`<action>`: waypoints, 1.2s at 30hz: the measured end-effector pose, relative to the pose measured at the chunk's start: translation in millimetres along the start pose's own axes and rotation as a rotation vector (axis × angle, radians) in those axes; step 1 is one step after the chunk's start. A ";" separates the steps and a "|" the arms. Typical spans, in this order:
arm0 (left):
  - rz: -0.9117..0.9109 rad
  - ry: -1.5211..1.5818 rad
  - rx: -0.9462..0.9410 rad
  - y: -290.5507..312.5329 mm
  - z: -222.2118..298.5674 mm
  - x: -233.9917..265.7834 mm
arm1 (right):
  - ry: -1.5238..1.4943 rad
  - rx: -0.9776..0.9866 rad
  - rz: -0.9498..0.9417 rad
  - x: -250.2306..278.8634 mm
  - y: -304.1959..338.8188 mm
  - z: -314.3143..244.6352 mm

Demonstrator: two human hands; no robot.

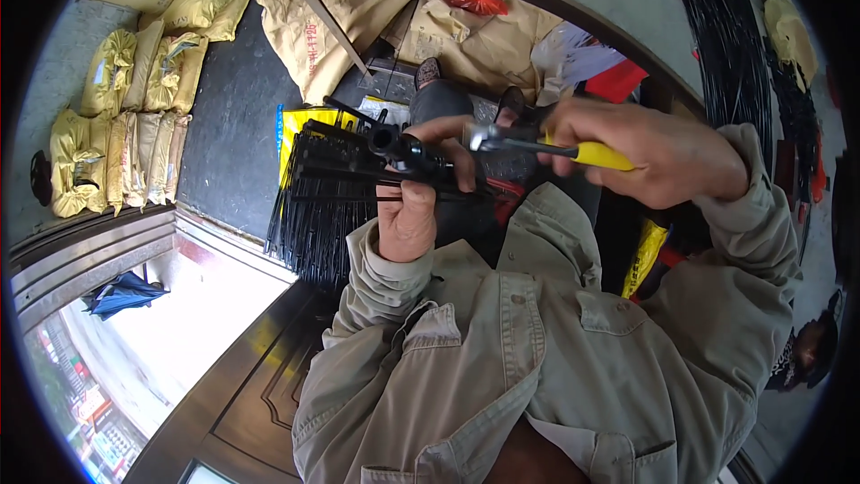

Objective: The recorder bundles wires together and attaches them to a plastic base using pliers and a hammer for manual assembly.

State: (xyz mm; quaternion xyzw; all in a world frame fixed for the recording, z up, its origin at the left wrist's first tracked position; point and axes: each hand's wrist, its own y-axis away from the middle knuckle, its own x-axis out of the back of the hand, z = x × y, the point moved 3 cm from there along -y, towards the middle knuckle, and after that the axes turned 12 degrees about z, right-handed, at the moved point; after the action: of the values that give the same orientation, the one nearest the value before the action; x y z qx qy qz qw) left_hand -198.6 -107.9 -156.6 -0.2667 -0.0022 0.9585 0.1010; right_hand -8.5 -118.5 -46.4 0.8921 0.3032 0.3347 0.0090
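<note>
Black tubular part (408, 154) is held in the curled left hand (408, 222), near black rods (309, 224); probably light, stiff, slick, best taken around its barrel. Yellow-handled pliers (605, 157) are gripped by the right hand (658, 148); tool head blurred.

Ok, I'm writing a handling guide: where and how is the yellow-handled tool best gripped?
Probably its yellow handle, from the person's right, where the right hand grips it: the metal head points left, toward the black tubular part in the left hand.

Floor (233, 116) (dark grey) bears sacks (136, 158).
</note>
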 end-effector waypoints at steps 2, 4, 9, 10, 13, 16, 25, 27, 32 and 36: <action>-0.142 0.167 0.012 4.4 -5.2 -4.1 | -0.111 -0.109 -0.057 6.8 7.1 -6.5; -0.124 0.112 0.029 5.5 -0.8 -16.0 | -0.322 -0.317 -0.179 9.1 14.3 -9.6; -0.089 -0.016 0.020 6.8 3.9 -36.1 | -0.151 -0.228 -0.196 18.8 26.8 -2.1; -0.096 -0.021 0.011 7.1 3.8 -38.4 | -0.094 -0.165 -0.183 21.1 29.2 -2.9; -0.109 -0.045 0.019 8.4 0.5 -40.2 | 0.025 -0.036 -0.147 25.5 34.6 -5.0; -0.082 -0.099 -0.003 12.0 2.0 -44.9 | 0.214 -0.048 -0.129 26.2 37.6 -4.1; -0.159 -0.085 -0.036 5.9 -0.9 -43.3 | 0.198 0.017 -0.107 20.4 33.3 9.9; -0.253 0.031 -0.011 -0.9 -0.2 -41.1 | 0.052 0.009 -0.142 28.3 29.2 2.7; -0.275 0.205 0.021 -6.3 0.8 -45.4 | -0.002 -0.008 -0.117 32.6 26.3 2.0; -0.157 0.118 0.034 -7.4 3.0 -47.4 | 0.080 0.007 -0.131 35.6 25.2 0.2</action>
State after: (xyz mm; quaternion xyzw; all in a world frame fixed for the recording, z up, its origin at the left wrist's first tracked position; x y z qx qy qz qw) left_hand -159.0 -109.7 -129.4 -0.3199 -0.0011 0.9302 0.1801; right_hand 26.1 -119.5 -20.0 0.8563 0.3622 0.3678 0.0154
